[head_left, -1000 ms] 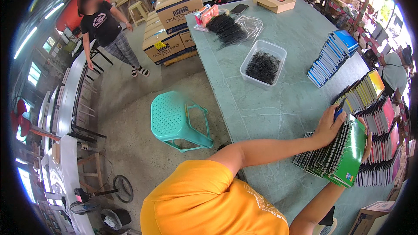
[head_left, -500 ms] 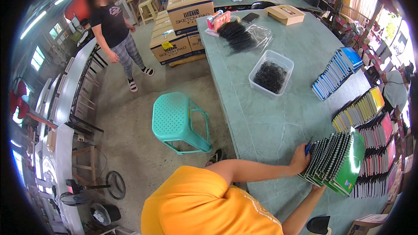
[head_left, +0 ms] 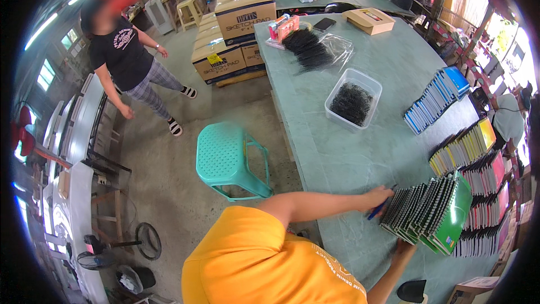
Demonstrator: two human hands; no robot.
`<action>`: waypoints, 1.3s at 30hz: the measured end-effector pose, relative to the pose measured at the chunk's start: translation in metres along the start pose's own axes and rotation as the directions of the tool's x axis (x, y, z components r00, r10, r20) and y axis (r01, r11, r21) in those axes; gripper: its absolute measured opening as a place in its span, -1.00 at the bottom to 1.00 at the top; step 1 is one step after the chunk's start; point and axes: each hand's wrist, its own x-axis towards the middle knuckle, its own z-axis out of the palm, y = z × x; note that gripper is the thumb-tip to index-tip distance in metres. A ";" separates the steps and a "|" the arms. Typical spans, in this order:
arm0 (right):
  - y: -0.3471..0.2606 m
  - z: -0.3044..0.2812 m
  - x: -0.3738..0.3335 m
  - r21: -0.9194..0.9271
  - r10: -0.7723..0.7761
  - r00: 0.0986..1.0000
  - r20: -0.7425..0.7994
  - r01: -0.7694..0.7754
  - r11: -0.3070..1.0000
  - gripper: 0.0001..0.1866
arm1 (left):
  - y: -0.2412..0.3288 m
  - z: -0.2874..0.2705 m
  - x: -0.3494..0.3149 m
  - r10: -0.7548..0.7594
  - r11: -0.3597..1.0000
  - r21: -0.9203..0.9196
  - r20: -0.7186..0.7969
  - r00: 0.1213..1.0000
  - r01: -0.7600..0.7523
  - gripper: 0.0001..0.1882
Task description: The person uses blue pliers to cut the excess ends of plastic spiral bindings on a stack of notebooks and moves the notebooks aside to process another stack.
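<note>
A fanned stack of green spiral notebooks (head_left: pixel 450 214) with black coils lies at the table's near right. My left hand (head_left: pixel 378 197) is closed around a small blue-handled tool (head_left: pixel 376 211), just left of the coils and apart from them; its dark tip points past my fingers, and its exact kind is unclear. At the stack's near edge, my right hand (head_left: pixel 404 252) grips the notebooks, its fingertips partly hidden beneath them.
Blue (head_left: pixel 436 101), yellow (head_left: pixel 462 145) and red-covered notebooks (head_left: pixel 486 179) stand in rows along the right. A clear tub (head_left: pixel 354 100) of black coils sits mid-table. A green stool (head_left: pixel 222 155) is left of the table. Another person (head_left: pixel 126 62) stands beyond it.
My left hand has drawn back leftward from the coils with the blue-handled tool, showing more of its handle. My right hand stays at the stack. The other person has stepped left and nearer.
</note>
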 end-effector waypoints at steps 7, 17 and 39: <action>0.001 0.018 -0.124 -0.689 0.007 0.992 0.126 0.082 0.720 -0.59 | -0.013 -0.068 -0.059 -0.115 0.937 -0.338 -0.069 0.991 0.085 -0.70; 0.031 0.140 -0.114 -0.553 0.057 0.722 0.689 0.473 0.686 -0.65 | -0.035 -0.055 -0.100 0.867 0.491 0.726 -0.356 0.349 -0.481 -0.54; -0.054 0.309 0.076 -0.567 0.483 0.820 0.306 0.565 -0.600 -0.73 | 0.016 -0.063 -0.012 -0.301 0.895 -0.248 0.277 0.913 0.371 -0.70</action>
